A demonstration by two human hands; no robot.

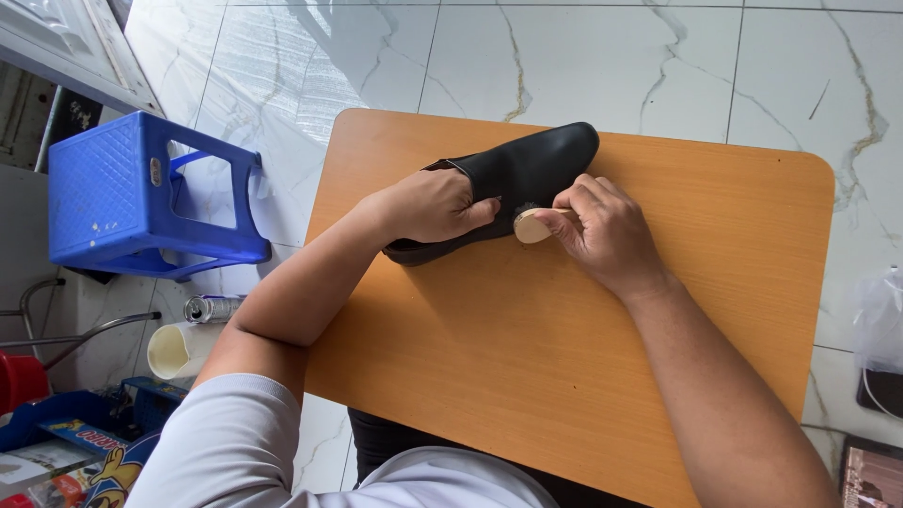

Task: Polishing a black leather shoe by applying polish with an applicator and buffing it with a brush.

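A black leather shoe (531,165) lies on its side near the far edge of a wooden table (527,357). My left hand (428,207) grips the shoe at its heel opening and holds it down. My right hand (602,230) holds a small brush with a round pale wooden handle (531,226), its bristles pressed against the shoe's side.
A blue plastic stool (141,193) stands on the marble floor to the left. Below it lie a metal can (212,308) and a white tube (179,350). Colourful clutter sits at bottom left; a plastic bag (879,320) is at the right edge.
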